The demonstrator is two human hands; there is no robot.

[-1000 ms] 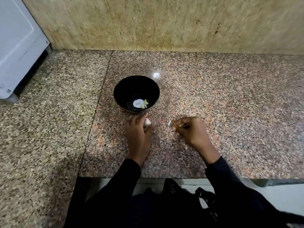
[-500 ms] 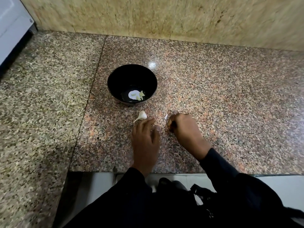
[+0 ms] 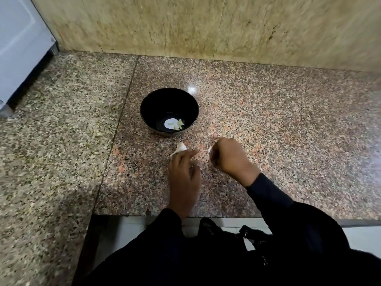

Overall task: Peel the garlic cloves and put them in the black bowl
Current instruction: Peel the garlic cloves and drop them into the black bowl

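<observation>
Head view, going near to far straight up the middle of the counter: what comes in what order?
Left hand on the granite counter → white garlic piece at its fingertips → black bowl holding peeled cloves → beige stone wall. The right hand sits level with the left hand's fingers, so it is left out.

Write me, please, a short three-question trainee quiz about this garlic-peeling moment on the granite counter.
1. True or false: the black bowl already holds peeled pieces.
2. Which hand is nearer the garlic lying on the counter? A) left hand B) right hand
3. Fill in: the white bit shows at the ___ hand's fingertips.

Key: 1 true; 2 A; 3 right.
</observation>
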